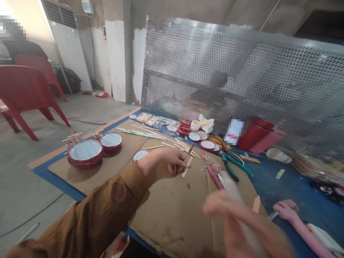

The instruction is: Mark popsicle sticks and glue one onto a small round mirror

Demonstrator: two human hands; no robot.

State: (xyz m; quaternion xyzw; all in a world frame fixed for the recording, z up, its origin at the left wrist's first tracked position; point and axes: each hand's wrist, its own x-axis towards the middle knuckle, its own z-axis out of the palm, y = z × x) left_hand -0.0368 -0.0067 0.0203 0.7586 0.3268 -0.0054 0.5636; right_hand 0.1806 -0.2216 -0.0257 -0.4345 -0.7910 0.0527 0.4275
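Note:
My left hand [172, 159], in a brown sleeve, rests on the cardboard sheet [172, 211] and pinches a flat wooden stick [187, 166] that lies across another stick. My right hand [242, 225] is blurred at the lower right and grips a pale glue stick or tube [233, 190] that points up and away. A bunch of coloured rubber bands [211, 167] and green-handled pliers [233, 165] lie just right of the sticks.
Two large red-rimmed round mirrors [85, 152] sit at the left, small ones [200, 139] and loose sticks farther back. A pink glue gun [298, 224] lies at the right on the blue table. A perforated metal screen [242, 82] stands behind. Red chairs [24, 96] are left.

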